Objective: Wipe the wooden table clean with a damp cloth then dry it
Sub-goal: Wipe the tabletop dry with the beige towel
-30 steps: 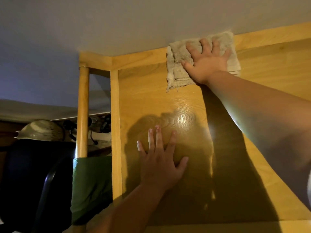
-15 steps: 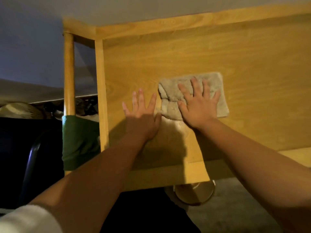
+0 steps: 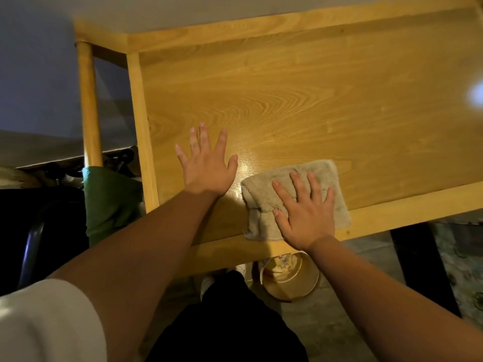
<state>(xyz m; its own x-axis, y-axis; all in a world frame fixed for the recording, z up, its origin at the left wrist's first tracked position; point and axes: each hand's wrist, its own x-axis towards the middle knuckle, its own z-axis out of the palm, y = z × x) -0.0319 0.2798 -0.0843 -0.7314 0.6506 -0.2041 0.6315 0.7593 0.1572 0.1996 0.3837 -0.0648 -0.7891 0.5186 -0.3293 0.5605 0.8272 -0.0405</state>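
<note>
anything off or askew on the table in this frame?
Nothing stands out. The cloth lies flat under the right hand at the near edge of the wooden table, its near edge slightly overhanging. The left hand rests flat beside it. No spills or damage show.

The table (image 3: 300,100) is honey-yellow wood with a darker arched grain pattern across its top. The cloth (image 3: 264,205) is plain beige. A green fabric (image 3: 109,202) hangs beside the table leg, and a tan bucket (image 3: 290,283) sits on the grey floor (image 3: 339,322).
</note>
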